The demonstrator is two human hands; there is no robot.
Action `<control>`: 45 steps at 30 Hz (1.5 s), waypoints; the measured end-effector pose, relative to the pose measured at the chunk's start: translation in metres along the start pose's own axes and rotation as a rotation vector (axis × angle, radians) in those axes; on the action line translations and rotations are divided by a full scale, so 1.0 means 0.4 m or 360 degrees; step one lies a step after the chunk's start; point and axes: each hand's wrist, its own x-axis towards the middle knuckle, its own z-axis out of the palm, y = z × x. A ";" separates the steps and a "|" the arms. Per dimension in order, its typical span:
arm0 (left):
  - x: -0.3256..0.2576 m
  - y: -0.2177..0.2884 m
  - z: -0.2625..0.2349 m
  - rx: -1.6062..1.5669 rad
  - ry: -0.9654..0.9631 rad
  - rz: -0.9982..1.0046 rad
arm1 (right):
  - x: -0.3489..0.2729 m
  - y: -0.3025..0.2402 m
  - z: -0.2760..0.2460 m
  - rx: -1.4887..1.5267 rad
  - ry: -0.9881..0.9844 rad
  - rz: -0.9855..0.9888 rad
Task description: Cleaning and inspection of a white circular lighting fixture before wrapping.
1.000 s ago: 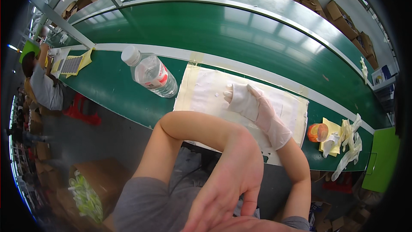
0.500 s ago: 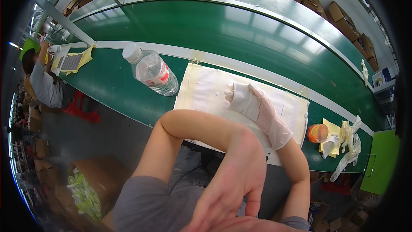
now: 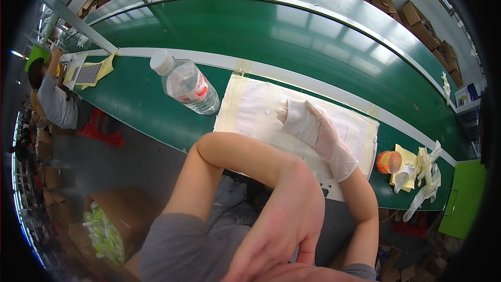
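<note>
My right hand (image 3: 309,127) wears a thin white glove and rests on a cream work mat (image 3: 250,109) on the green bench. Its fingers are curled in like a fist, and nothing shows inside them. My left arm is bent at the elbow, and my bare left hand (image 3: 282,232) is raised close to the camera at the lower middle. That hand's fingers are loose and apart and hold nothing. A clear plastic water bottle (image 3: 185,82) with a white cap lies on its side just left of the mat.
Right of the mat sit an orange round container (image 3: 387,162) on a yellow sheet and a heap of white gloves (image 3: 425,175). A green conveyor belt (image 3: 292,26) runs behind. Another person (image 3: 55,102) works at far left. A box of green-white items (image 3: 104,230) stands on the floor.
</note>
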 end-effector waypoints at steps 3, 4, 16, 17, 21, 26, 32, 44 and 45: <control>0.001 0.034 -0.044 -0.0611 -0.0119 -0.0264 | -0.005 -0.002 0.005 -0.0008 0.0000 -0.0006; -0.003 0.038 -0.054 -0.0611 -0.0123 -0.0262 | -0.005 -0.001 0.008 -0.0023 -0.0006 -0.0019; -0.043 0.029 -0.026 -0.0343 0.0073 0.0271 | 0.006 0.009 -0.001 0.0158 0.0035 0.0056; -0.053 0.025 -0.023 -0.0317 0.0086 0.0303 | 0.004 0.009 -0.008 0.0155 0.0048 0.0052; -0.054 0.010 -0.015 -0.0228 0.0093 0.0379 | 0.004 0.010 -0.013 0.0159 0.0054 0.0088; -0.055 -0.008 -0.030 -0.0353 0.0059 0.0187 | 0.000 0.008 -0.003 0.0128 0.0003 0.0067; -0.054 -0.050 0.021 -0.0623 0.0176 0.0293 | -0.003 0.001 0.016 0.0091 0.0043 0.0064; -0.050 -0.030 0.000 -0.0340 0.0114 0.0417 | -0.002 0.006 0.001 -0.0039 -0.0066 -0.0024; -0.046 -0.031 0.002 -0.0410 0.0124 0.0382 | -0.003 0.006 0.004 0.0037 -0.0041 0.0012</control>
